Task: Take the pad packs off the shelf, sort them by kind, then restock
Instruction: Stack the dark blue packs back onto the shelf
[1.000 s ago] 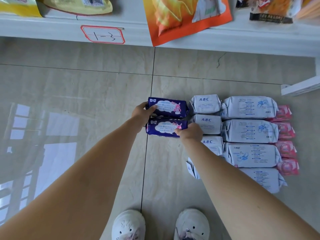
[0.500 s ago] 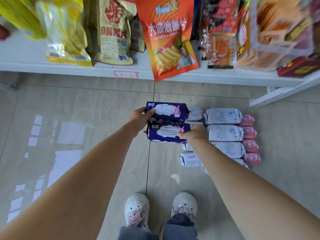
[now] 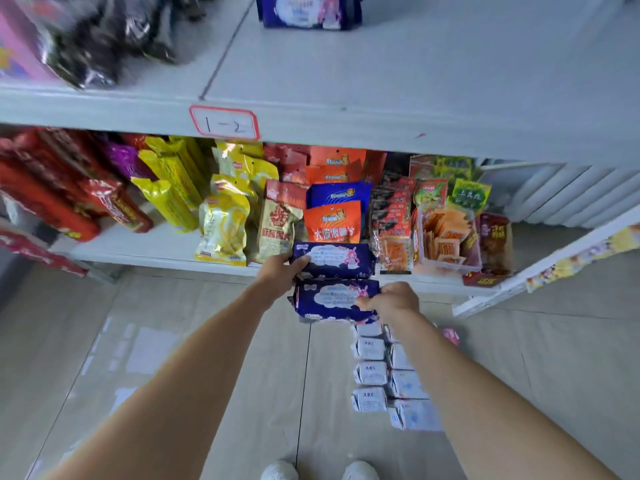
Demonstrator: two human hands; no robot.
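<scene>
The left hand point(image 3: 277, 275) grips the left end of a dark purple plastic pad pack with a pale cloud label point(image 3: 334, 259), thumb on top and fingers curled under. The right hand point(image 3: 391, 301) pinches the right end of a second, matching purple pad pack point(image 3: 330, 301), held just below the first; the two packs look to be touching along their long edges, though blur makes that uncertain. Both are held in the air in front of the lower white shelf point(image 3: 156, 251).

That lower shelf holds upright snack bags: red point(image 3: 114, 206), yellow point(image 3: 223, 230) and orange point(image 3: 330, 221) pouches, plus a clear plastic tub of orange sachets point(image 3: 446, 240) at the right. The upper white shelf board point(image 3: 433, 74), marked by a red-bordered label reading 1-2 point(image 3: 224, 123), carries another purple pad pack point(image 3: 308, 10) at its back and dark blurred bags point(image 3: 104, 39) to the left.

On the beige tiled floor point(image 3: 173, 341), beside the right forearm, lie white pad packs printed ABC point(image 3: 370, 372) in a column, with a second column of white packs point(image 3: 407, 384) just right of them and a pink pack point(image 3: 450, 336) partly hidden. White shoes point(image 3: 280, 471) show at the bottom edge.
</scene>
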